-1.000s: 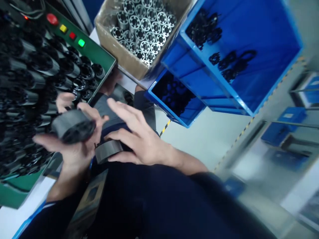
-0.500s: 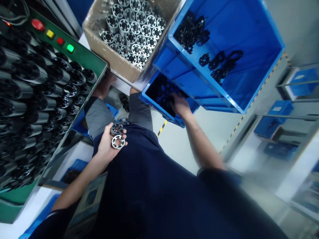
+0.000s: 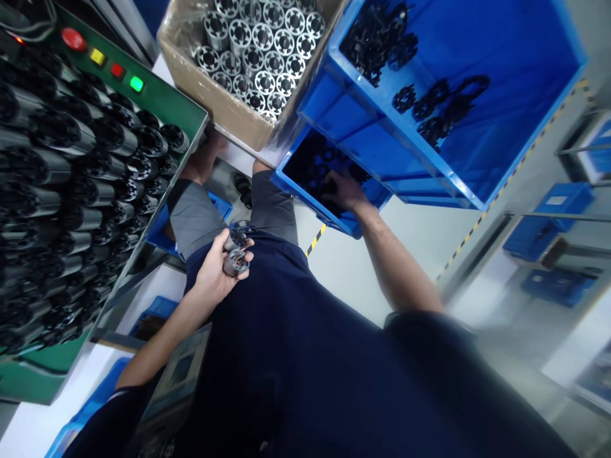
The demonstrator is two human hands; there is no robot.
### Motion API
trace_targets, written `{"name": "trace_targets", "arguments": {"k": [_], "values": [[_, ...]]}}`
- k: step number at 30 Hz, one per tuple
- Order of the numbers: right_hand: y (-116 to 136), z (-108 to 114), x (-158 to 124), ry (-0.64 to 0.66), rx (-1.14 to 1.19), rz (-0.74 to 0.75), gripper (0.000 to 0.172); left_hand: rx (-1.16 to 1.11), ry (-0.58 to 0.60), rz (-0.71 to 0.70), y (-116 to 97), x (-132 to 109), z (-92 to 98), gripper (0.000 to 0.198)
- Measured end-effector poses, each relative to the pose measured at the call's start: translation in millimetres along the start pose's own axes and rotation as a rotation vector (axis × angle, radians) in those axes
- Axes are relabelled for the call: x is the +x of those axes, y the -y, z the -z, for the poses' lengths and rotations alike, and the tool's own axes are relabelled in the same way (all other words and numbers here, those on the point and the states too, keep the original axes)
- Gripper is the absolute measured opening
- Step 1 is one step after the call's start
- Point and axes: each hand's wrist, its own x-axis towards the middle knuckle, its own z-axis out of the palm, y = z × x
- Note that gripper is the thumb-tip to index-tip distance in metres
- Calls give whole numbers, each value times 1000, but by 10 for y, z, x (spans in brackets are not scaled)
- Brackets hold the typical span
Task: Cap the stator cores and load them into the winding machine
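My left hand [image 3: 216, 270] is closed around two slotted metal stator cores, held side by side in front of my waist. The nearer stator core [image 3: 236, 262] shows its grey laminated side; the farther stator core [image 3: 235, 240] has a dark end. To the right, my right hand [image 3: 349, 191] reaches down into a small blue bin [image 3: 312, 208]. Its fingers look apart, with their tips among black ring-shaped parts [image 3: 319, 166]. Shadow there hides whether a fingertip touches one.
A cardboard box [image 3: 214, 92] of upright stator cores stands ahead. Beside it, a large blue crate [image 3: 520, 83] holds black parts. Many dark-ended stator cores fill a green machine table [image 3: 184, 114] with buttons at left. Shelving with blue bins [image 3: 563, 207] stands at far right.
My left hand has tilted the stator cores, so their sides show more than the bright end face. My right hand stays in the small bin, its fingers shifted slightly. The view has moved a little.
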Motion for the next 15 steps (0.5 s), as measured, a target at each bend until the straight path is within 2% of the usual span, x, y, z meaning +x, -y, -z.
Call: {"name": "trace_targets", "arguments": {"k": [3,7,12,15], "values": [[-6,20,-40,-25,32,-12,56,52,32,-91,19,3,58,29],[75,70,-163,-99,87,-21,48,130,150,-247,-3,-41,110,21],[280,125,-484,-308,226,18,49,169,277,-392,-33,-93,100,33],[574,157,-766,-397,348,84,41,187,347,-482,-64,-154,10,40]]}}
